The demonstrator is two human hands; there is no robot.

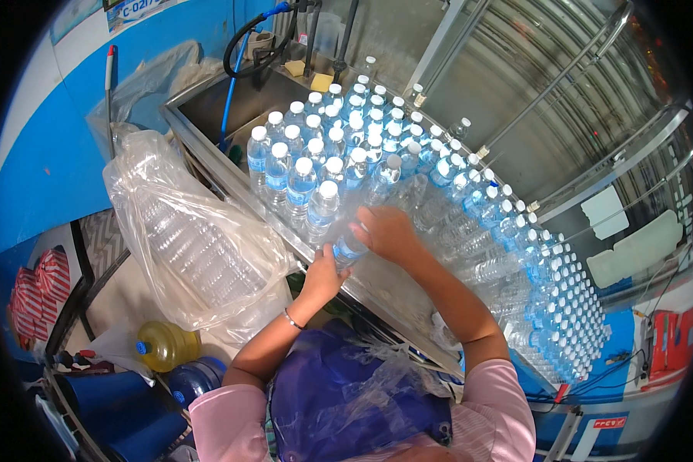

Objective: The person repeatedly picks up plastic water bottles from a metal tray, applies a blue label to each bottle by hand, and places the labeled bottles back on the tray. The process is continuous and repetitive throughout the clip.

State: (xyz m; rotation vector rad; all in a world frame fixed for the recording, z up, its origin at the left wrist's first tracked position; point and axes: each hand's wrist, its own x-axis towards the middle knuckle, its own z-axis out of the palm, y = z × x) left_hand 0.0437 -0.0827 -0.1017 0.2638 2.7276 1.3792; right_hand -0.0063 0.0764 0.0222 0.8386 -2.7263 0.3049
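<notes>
We see both hands on one bottle (348, 248) at the near edge of the steel table (393, 289). It is small, clear plastic, with a blue label band around its middle; it lies tilted, its cap end hidden under the right hand, so we cannot tell whether a cap is on it

Left hand (321, 276): fingers curled around the bottle's lower end from below, closed on it. A thin bangle (293, 319) sits on that wrist

Right hand (385, 233): cupped over the bottle's upper part, fingers wrapped down around it, also closed on it

Just behind the hands, rows of upright bottles (323, 146) with white caps and blue labels stand packed close together on the table, touching one another. More of them (570, 308) crowd the table to the right, running toward the rim of the view

Left of the table, a large clear bag (189, 239) bulges with empty clear bottles and leans against the table's side. On the floor below it, a yellow jug (165, 344) with a blue cap lies beside a dark blue jug (196, 379)

At the far end a sink (231, 100) sits with a blue hose (229, 100) hanging into it. We wear a clear plastic apron (346, 393) over pink sleeves
</notes>
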